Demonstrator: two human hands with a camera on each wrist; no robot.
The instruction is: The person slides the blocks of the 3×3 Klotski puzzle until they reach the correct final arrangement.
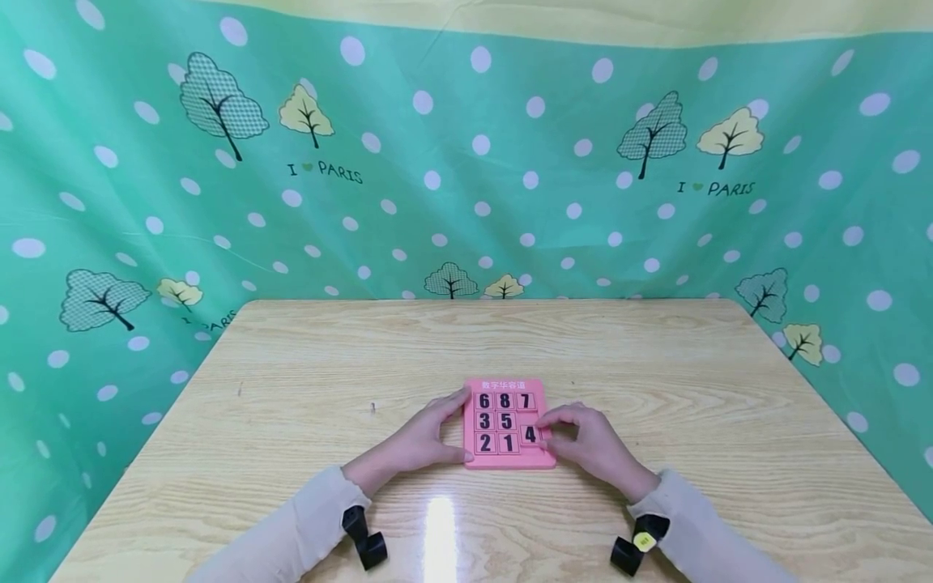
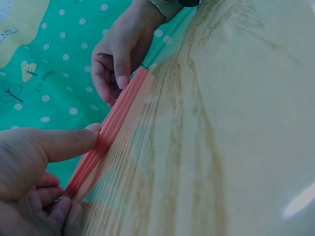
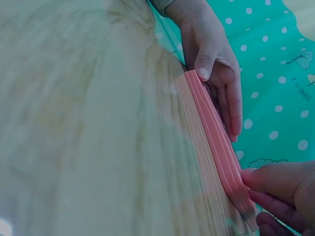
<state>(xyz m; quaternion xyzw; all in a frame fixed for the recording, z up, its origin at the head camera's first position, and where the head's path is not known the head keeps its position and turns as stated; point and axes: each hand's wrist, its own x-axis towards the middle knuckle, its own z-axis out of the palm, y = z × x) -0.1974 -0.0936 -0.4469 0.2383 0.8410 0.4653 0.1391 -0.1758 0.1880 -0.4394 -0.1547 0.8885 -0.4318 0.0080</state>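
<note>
A pink number sliding puzzle point(image 1: 504, 464) lies flat on the table, with black digits on its pink tiles. Its top row reads 6, 8, 7; below are 3, 5 and then 2, 1. In the right column, the 4 tile point(image 1: 529, 436) sits partway between the middle and bottom rows. My left hand point(image 1: 415, 437) grips the puzzle's left side, thumb at the lower corner and fingers along the upper edge. At the right side, my right hand point(image 1: 594, 445) has its thumb and forefinger bent at the 4 tile and the frame's edge. Its other fingertips are partly hidden.
The light wood table point(image 1: 328, 348) extends around the puzzle on all sides. A green dotted cloth point(image 1: 466, 178) with printed trees hangs behind and along both sides. Black wrist cameras point(image 1: 364, 538) are strapped over the sleeves. Light glares off the table's near part.
</note>
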